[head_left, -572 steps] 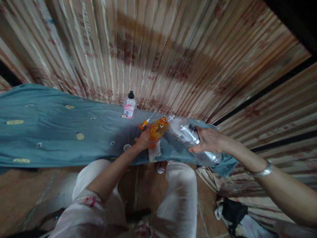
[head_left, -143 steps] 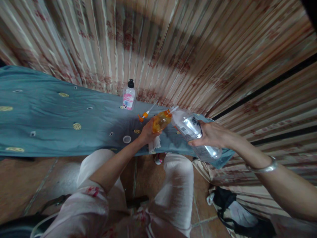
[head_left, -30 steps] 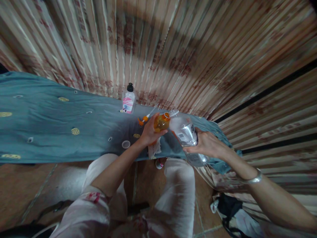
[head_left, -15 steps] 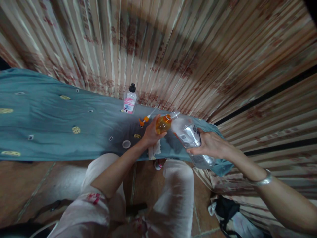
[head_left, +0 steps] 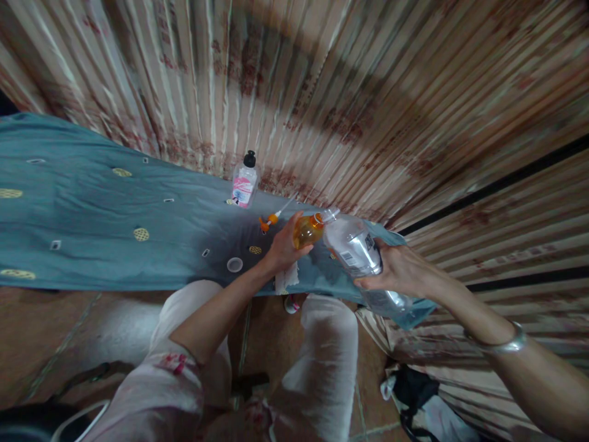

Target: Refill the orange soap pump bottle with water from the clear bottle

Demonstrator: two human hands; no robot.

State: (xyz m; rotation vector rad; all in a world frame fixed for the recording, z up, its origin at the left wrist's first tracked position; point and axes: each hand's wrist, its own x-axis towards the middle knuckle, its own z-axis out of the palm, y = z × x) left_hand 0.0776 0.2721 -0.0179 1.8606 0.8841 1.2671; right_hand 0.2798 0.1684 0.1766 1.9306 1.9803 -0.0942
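My left hand [head_left: 284,248] is closed around an orange see-through bottle [head_left: 307,231], its open neck tilted up to the right. Wrapped round a large clear plastic bottle [head_left: 352,245] with a silvery label, my right hand [head_left: 398,270] tips it so that its mouth meets or nearly meets the orange bottle's neck. Whether liquid is flowing between them I cannot tell. Just left of the orange bottle, an orange pump top [head_left: 269,221] with a pale tube lies on the cloth. A small round whitish lid or dish [head_left: 234,264] is nearer my left forearm.
A clear bottle [head_left: 244,187] with a black cap and pink label stands at the back by the striped curtain [head_left: 193,80]. White paper [head_left: 288,279] lies at the front edge of the teal cloth [head_left: 92,227]. Dark bags [head_left: 414,390] rest on the floor at right.
Both hands and the two bottles sit slightly further right in view, partly because the view has shifted. The large bottle's mouth stays at the orange bottle's neck.
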